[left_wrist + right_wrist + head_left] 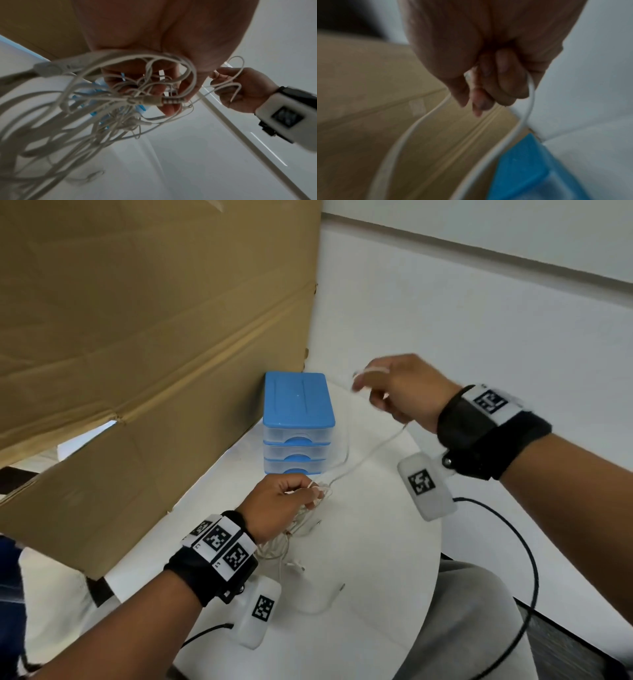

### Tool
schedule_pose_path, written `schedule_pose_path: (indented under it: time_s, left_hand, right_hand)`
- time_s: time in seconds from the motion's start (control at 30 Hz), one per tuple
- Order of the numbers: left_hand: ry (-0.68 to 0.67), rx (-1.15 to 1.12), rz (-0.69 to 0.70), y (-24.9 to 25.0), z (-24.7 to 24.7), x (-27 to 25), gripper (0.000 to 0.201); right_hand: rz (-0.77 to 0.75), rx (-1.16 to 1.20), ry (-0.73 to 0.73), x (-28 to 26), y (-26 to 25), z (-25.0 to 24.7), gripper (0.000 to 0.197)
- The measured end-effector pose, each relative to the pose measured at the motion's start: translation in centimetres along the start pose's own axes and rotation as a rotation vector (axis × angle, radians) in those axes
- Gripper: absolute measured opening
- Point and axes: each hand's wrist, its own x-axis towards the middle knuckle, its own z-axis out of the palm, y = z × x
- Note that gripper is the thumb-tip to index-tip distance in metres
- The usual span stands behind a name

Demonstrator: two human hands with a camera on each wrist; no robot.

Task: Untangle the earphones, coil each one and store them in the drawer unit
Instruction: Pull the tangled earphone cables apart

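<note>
On my left a cardboard sheet [137,337] leans along the white table's [376,542] far-left edge. My left hand [277,508] grips the tangled bundle of white earphones [120,97], fingers curled round the knot just above the table, loose loops and a jack plug [339,589] trailing toward the near edge. The blue three-drawer unit [298,422] stands at the table's far edge against the cardboard. My right hand [404,392], raised beside it, clasps one cable [529,108] drawn up from the bundle.
</note>
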Motion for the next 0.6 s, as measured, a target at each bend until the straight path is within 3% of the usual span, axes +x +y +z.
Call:
schedule_pose_path:
  time_s: [0.1, 0.2, 0.37, 0.53, 0.6]
  left_hand:
    - [-0.023, -0.033, 0.063, 0.0, 0.0, 0.2, 0.035]
    - [-0.039, 0.016, 0.14, 0.4, 0.2, 0.0, 0.021]
    - [-0.01, 0.101, 0.197, 0.0, 0.1, 0.1, 0.027]
    - [0.051, 0.148, 0.18, -0.1, 0.1, 0.3, 0.028]
    - [0.044, 0.217, 0.18, -0.1, 0.1, 0.4, 0.026]
  right_hand:
    - [-0.038, -0.329, -0.21, -0.4, 2.0, 1.8, 0.024]
    - [-0.008, -0.406, -0.34, -1.7, 3.3, 3.8, 0.036]
    - [0.082, -0.422, -0.367, -3.3, 3.9, 5.6, 0.046]
    - [0.053, -0.273, -0.379, -3.4, 5.1, 5.3, 0.025]
    - [0.068, -0.2, -0.353, -3.2, 5.1, 4.9, 0.026]
